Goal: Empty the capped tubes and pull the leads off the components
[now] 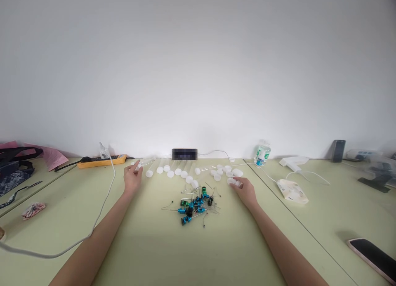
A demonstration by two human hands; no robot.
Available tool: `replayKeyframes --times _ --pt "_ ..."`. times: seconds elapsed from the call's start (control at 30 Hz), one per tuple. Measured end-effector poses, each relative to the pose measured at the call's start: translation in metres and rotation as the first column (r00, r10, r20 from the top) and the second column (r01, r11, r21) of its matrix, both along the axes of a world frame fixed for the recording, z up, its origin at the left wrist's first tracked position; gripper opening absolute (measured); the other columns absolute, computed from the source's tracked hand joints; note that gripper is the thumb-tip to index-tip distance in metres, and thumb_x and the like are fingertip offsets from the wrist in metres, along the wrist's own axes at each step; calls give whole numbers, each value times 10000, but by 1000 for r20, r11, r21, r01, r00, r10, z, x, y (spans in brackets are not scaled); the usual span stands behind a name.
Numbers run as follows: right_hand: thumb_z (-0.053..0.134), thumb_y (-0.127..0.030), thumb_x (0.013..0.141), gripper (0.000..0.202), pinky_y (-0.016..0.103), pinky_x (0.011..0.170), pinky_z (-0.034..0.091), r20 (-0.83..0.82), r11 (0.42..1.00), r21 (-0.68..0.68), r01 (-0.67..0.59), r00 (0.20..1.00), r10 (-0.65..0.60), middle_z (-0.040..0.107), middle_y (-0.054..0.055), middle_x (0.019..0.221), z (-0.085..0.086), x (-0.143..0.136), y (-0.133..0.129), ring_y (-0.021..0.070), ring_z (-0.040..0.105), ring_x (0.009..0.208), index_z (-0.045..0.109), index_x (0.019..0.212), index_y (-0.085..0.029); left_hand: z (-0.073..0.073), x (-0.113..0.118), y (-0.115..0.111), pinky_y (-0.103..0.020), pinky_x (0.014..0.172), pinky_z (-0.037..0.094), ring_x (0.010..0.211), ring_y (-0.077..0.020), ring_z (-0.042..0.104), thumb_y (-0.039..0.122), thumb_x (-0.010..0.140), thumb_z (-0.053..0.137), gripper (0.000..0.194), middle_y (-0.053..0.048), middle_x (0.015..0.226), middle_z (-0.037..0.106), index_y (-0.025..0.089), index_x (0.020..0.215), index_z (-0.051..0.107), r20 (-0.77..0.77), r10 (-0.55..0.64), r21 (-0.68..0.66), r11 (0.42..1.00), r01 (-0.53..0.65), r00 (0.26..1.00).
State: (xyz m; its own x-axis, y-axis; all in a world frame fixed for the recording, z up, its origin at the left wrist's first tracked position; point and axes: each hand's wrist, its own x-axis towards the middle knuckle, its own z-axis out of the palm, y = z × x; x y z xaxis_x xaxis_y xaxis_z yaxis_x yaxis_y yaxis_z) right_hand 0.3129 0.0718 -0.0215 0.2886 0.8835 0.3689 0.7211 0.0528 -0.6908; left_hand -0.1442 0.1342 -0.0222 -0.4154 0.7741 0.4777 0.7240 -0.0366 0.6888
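Note:
My left hand (pixel 133 178) rests at the left end of a row of clear plastic tubes (pixel 148 162) with white caps, fingers apart beside the nearest tube. At the other end, my right hand (pixel 245 190) has its thumb and forefinger spread around a white cap (pixel 231 181), touching it or nearly so. More loose-looking white caps (pixel 217 177) cluster just left of that hand. Between my forearms lies a tangled pile of small blue, green and black metal parts (pixel 194 205) with thin wire stems, untouched by either hand.
Behind the tubes, a dark display (pixel 185 154) stands against the wall. A yellow power strip (pixel 102 161) and white cable (pixel 105 201) are on the left. To the right are a clear bottle (pixel 262 154), a white pouch-like item (pixel 292 191) and a phone (pixel 374 257).

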Motion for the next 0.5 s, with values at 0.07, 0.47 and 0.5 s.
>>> replayKeyframes --times 0.07,0.47,0.5 --pt "548 -420 657 375 299 627 414 13 1000 10 1 1000 -1 595 58 903 0 -2 -1 141 491 568 614 955 -202 -1 -2 8 -323 828 434 826 -177 557 311 837 384 409 -118 1091 472 159 1193 514 -55 -14 -30 999 13 998" --pt "523 -387 692 299 270 596 441 23 998 21 -60 998 59 540 -3 631 0 -5 -3 148 517 576 590 914 -198 -1 -54 44 -440 980 289 1232 -321 301 232 817 381 423 -90 1351 364 178 1233 432 -209 -84 -272 962 25 974" --pt "528 -378 690 303 274 604 446 32 997 21 -80 996 79 543 0 646 0 -6 -3 145 514 575 599 926 -201 0 -58 49 -448 956 314 1213 -330 332 250 826 361 404 -99 1303 424 174 1214 449 -198 -106 -308 951 41 975"
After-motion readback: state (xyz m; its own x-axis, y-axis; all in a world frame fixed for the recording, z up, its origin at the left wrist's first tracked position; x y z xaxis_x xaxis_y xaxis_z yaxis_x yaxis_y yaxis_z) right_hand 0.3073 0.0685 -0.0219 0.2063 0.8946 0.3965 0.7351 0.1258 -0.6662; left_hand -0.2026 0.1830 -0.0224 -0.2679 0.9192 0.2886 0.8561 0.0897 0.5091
